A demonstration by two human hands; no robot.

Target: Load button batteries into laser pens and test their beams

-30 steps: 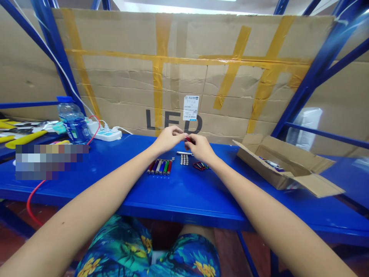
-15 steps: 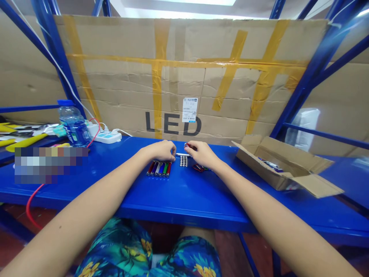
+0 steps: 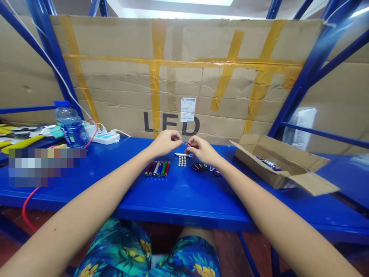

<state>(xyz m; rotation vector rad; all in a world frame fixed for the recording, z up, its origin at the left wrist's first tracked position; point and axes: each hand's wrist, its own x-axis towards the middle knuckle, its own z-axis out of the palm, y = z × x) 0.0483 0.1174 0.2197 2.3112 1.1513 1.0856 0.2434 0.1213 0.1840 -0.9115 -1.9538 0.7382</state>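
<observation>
Over the middle of the table, my left hand (image 3: 168, 141) pinches something tiny and shiny at its fingertips, too small to name. Close beside it, my right hand (image 3: 200, 149) is closed on a red carabiner (image 3: 188, 145), mostly covered by the fingers. Below the hands, a silver rod-like piece (image 3: 181, 155) lies crosswise. Just in front of that sit rows of small round silver button cells (image 3: 182, 161). Coloured metal tubes (image 3: 157, 169), like small flashlights, lie side by side at the left. Several coloured carabiners (image 3: 201, 166) lie under my right hand.
An open cardboard box (image 3: 268, 173) with some items inside stands at the right. At the left are a water bottle (image 3: 70, 125), a white power strip (image 3: 105, 137) and a red cable (image 3: 27, 207). A large cardboard sheet (image 3: 127, 88) closes off the back.
My left hand has risen from beside the tubes and moved right, its fingertips now close to my right hand. The right hand has turned slightly, uncovering more carabiners on the table.
</observation>
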